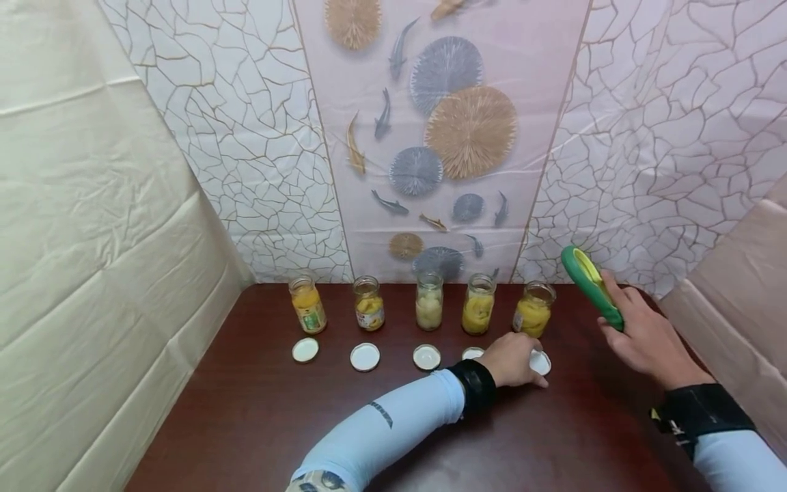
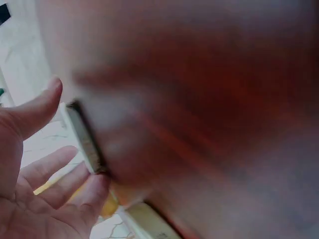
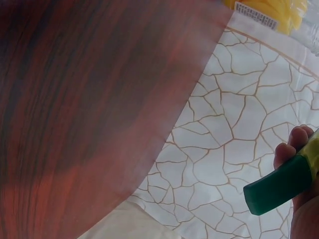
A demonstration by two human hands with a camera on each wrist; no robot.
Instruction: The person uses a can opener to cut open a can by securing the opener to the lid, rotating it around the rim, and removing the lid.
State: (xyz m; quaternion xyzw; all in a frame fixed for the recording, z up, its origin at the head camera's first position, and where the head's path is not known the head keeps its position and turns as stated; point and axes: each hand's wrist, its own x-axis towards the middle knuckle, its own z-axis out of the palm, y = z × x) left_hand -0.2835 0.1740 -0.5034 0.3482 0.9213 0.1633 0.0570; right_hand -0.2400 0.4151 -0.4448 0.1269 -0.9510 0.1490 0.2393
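My left hand (image 1: 512,361) is at the rightmost white jar lid (image 1: 540,363), which lies on the dark red table. In the left wrist view, fingertips (image 2: 94,191) are right at the edge of that lid (image 2: 85,137), and the thumb stands apart from it. Raised on the right side, my right hand (image 1: 652,338) grips a green jar opener (image 1: 591,287) with a yellow inner lining. In the right wrist view the opener's green end (image 3: 279,186) sticks out past the fingers. Behind the left hand stands a lidless jar of yellow fruit (image 1: 532,311).
Several more lidless glass jars stand in a row along the back: one with an orange label (image 1: 308,304), one of yellow pieces (image 1: 369,304), a pale one (image 1: 429,302) and another yellow one (image 1: 478,305). A white lid (image 1: 365,357) lies before each. Patterned cloth (image 1: 277,171) hangs behind.
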